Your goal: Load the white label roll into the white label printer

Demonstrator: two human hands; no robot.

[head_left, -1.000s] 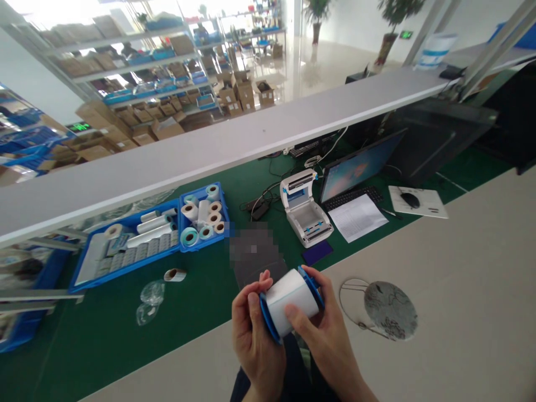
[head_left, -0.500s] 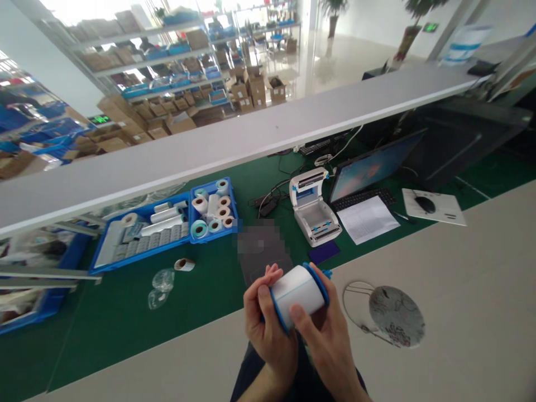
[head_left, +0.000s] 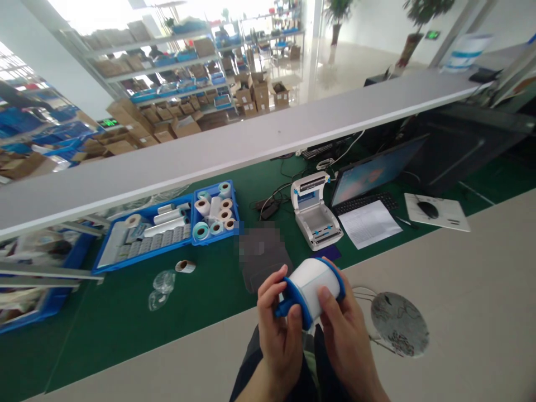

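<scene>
Both hands hold a white label roll (head_left: 315, 285) mounted on a blue spindle with blue end discs, just above the table's near edge. My left hand (head_left: 280, 329) grips the left disc and the spindle's protruding blue end, fingers curled. My right hand (head_left: 347, 335) wraps the roll's right side, with the thumb pressed on the white paper. An open white label printer (head_left: 315, 218) sits on the green mat beyond the roll.
Blue trays (head_left: 167, 234) with several label rolls lie at the left. A loose small roll (head_left: 185, 266) and clear plastic wrap (head_left: 159, 287) lie on the green mat. A monitor (head_left: 377, 170), keyboard, paper sheet (head_left: 369, 223), mouse (head_left: 427, 209) and round patterned fan (head_left: 400, 331) are to the right.
The roll has shifted slightly right and turned, so the spindle's blue end now sticks out at the left under my left fingers. The view has drifted a little.
</scene>
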